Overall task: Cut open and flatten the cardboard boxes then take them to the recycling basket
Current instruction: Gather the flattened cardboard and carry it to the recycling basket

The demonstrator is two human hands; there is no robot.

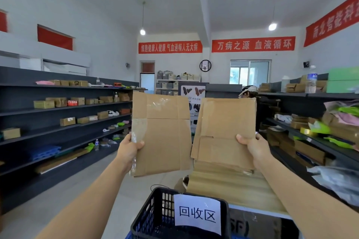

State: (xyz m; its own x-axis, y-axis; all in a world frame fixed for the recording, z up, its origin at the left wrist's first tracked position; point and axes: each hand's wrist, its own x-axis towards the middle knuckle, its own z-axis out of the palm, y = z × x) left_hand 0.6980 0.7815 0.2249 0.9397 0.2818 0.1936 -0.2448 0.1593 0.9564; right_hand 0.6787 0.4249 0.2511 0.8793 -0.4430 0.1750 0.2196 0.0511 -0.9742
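Observation:
My left hand (130,146) grips the left edge of a flattened brown cardboard box (162,134) with clear tape on it, held upright at chest height. A second flattened cardboard box (226,122) stands upright beside it, pinched at its right edge by my right hand (252,144). The two boxes are side by side and slightly apart. Below them, at the bottom of the view, sits the black plastic recycling basket (147,217) with a white paper label (197,213) on its rim.
A wooden table (233,190) stands under the right box, just behind the basket. Dark shelves with small cartons line the left (64,120) and the right (310,137). A person in a white cap (248,91) is behind the right box. Grey floor runs down the aisle.

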